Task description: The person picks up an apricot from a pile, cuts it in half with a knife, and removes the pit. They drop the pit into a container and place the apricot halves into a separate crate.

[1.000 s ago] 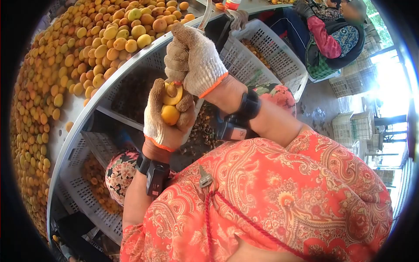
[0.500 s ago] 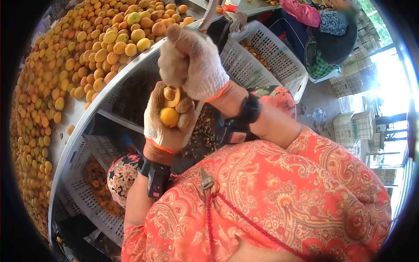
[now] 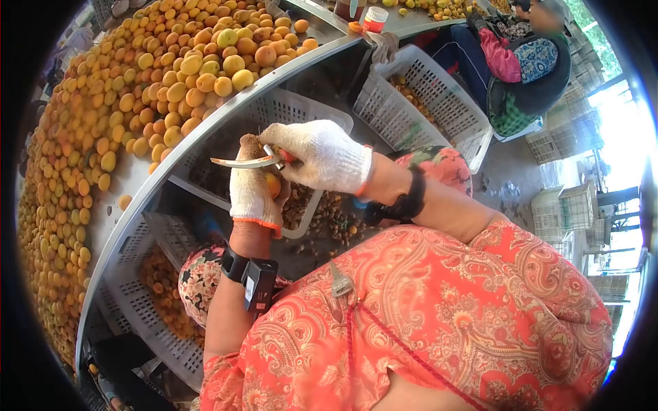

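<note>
My right hand (image 3: 319, 154), in a white knitted glove with brown-stained fingers, is closed round the red handle of a small curved knife (image 3: 240, 163). The blade points left, across the fingers of my left hand (image 3: 250, 195). That hand wears a matching glove and is closed round an apricot (image 3: 273, 185), of which only a small orange part shows. Its other contents are hidden by the glove and the knife. Both hands are together just off the rim of the metal table (image 3: 113, 222), over a crate and scattered pits.
Apricots (image 3: 195, 65) are heaped on the table at left. White plastic crates (image 3: 445, 103) stand at right and below the rim, [some holding apricot pieces]. A red-and-white bottle (image 3: 375, 19) stands at the table corner. A seated person (image 3: 528, 68) is at upper right.
My right hand has come down and turned, bringing the knife blade into view. My left hand has turned, hiding the opened apricot and its pit, and most of the other apricot.
</note>
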Available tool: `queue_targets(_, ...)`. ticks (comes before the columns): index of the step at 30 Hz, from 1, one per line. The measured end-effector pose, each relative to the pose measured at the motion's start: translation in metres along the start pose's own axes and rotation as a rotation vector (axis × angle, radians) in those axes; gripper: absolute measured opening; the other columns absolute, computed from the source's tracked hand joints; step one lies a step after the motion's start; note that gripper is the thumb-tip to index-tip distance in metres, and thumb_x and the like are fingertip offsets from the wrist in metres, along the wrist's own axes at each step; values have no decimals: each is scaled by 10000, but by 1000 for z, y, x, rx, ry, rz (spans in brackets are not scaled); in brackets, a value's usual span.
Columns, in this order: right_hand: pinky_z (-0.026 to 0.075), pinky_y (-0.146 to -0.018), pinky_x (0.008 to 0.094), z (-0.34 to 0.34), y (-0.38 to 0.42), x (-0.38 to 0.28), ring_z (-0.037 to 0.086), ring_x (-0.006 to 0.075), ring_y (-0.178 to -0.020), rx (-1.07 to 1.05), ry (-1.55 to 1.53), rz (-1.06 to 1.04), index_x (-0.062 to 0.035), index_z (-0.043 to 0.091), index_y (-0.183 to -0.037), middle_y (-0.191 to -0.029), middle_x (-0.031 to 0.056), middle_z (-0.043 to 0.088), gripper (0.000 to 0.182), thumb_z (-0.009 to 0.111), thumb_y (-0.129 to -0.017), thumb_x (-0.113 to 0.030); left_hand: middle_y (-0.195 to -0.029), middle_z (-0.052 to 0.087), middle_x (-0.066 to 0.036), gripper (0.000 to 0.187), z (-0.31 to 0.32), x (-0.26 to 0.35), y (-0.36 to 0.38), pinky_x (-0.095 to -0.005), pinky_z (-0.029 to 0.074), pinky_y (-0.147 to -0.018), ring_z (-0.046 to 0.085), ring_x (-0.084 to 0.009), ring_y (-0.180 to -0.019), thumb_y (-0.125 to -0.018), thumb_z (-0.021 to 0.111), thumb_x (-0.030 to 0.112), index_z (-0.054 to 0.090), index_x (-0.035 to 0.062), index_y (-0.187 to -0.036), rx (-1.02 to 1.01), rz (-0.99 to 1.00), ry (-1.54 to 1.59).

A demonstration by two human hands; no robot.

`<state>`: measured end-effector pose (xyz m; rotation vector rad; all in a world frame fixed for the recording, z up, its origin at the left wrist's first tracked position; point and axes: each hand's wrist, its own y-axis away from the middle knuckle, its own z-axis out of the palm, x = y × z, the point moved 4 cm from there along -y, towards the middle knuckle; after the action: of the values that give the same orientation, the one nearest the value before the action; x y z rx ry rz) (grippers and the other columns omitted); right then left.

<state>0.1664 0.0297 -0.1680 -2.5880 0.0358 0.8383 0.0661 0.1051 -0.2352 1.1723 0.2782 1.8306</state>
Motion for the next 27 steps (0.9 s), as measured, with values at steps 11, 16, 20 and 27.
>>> queue_targets(11,529,-610,431,9,-1,-2,667,335,-704,-30,75,-2,-120,599,-1016,-740,103,653,243,648,-779,-100,-845,631,58,335,4,-4,5,-235,342,-398,579,-85,-620,-945,581,535,613,206,-1001,25,-161,-2)
queue_targets(16,526,-613,426,19,4,5,663,327,-706,-27,36,-84,-134,602,-966,-732,88,633,225,657,-755,-83,-827,638,76,356,-11,-16,-4,-217,337,-412,573,-86,-600,-931,575,571,625,220,-964,-244,-147,8)
queue_targets(20,510,-629,403,15,4,6,645,356,-739,-84,-72,-23,-56,584,-1064,-785,125,616,350,676,-728,-27,-808,627,75,355,-9,-17,-5,-212,343,-414,565,-82,-593,-926,576,579,618,227,-936,-206,-215,-41)
queue_targets(27,509,-636,453,-11,-8,10,645,418,-743,-57,-170,21,-63,555,-1015,-762,175,641,241,649,-799,-116,-900,658,56,271,10,6,7,-205,381,-416,591,-80,-632,-982,565,408,632,177,-1107,-445,93,-27)
